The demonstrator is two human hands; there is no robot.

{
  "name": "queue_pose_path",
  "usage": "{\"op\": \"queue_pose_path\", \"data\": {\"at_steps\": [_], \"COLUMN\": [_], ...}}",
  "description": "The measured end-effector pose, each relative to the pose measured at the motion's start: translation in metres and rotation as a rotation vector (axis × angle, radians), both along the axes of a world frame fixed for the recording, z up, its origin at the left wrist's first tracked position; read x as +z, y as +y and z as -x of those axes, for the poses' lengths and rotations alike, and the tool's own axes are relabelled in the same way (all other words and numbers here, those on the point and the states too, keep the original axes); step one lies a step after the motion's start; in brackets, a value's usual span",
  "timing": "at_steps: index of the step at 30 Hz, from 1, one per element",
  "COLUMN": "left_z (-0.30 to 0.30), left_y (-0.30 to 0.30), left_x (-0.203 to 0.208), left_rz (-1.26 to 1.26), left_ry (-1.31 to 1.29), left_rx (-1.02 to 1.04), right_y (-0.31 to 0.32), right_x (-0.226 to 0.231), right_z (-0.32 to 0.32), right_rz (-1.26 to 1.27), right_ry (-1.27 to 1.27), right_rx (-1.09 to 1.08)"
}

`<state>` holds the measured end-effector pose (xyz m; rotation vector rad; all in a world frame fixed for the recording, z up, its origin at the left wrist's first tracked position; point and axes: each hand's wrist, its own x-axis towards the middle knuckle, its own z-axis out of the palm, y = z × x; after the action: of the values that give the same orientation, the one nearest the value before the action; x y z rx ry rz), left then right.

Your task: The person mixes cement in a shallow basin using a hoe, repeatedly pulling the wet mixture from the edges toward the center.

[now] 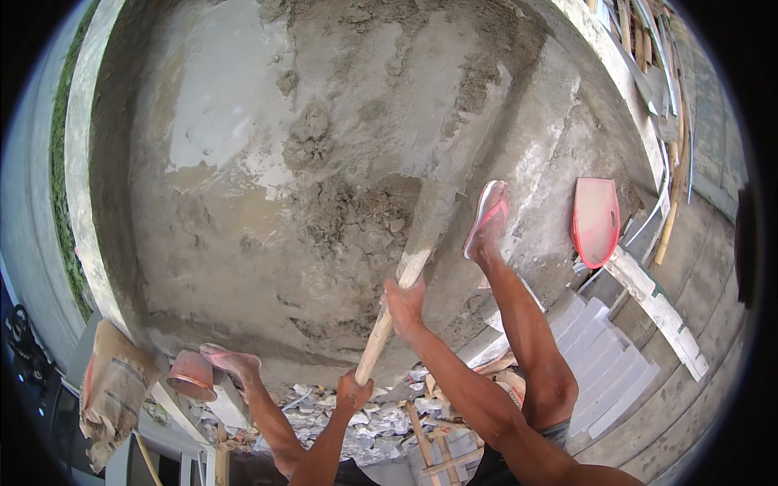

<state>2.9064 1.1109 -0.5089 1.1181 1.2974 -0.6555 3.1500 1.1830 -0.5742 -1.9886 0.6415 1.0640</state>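
Both my hands are wrapped round the wooden handle (378, 344) of what looks like a hoe, held at a slant. My left hand (354, 393) grips the near end, low in the picture. Farther up the handle, my right hand (404, 305) is closed on it. The tool's far end (433, 198) is coated in grey mortar and rests in the mix; its blade is mostly hidden. Wet grey mortar (340, 206) spreads across a shallow walled bed, lumpy near the tool and smooth with pooled water at the upper left.
My sandalled feet stand apart at the bed's edges. A red scoop-shaped container (596, 223) lies at right, above stacked grey blocks (600, 364). At lower left are a red bucket (192, 376) and a paper sack (117, 385). Broken rubble (344, 433) and wood strips lie below.
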Motion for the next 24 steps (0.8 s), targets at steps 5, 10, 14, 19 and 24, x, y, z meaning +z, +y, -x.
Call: {"op": "queue_pose_path", "data": {"at_steps": [5,10,14,19,24], "left_z": [-0.093,-0.285,-0.459,-0.508,-0.489], "left_y": [0.009,0.081,0.121,0.140,0.133], "left_x": [-0.031,-0.093,-0.123,-0.209,-0.221], "left_rz": [-0.054,-0.254,-0.289,-0.199,-0.096], "left_ry": [-0.129,-0.371,-0.545,-0.496,-0.410], "left_rx": [0.024,0.068,0.170,0.101,0.084], "right_y": [0.020,0.097,0.126,0.156,0.142], "right_x": [0.026,0.029,0.017,-0.070,-0.133], "right_z": [-0.099,-0.278,-0.434,-0.500,-0.497], "right_rz": [-0.162,-0.404,-0.459,-0.443,-0.293], "right_ry": [-0.221,-0.555,-0.845,-0.839,-0.816], "right_rx": [-0.016,0.072,0.207,0.244,0.398]}}
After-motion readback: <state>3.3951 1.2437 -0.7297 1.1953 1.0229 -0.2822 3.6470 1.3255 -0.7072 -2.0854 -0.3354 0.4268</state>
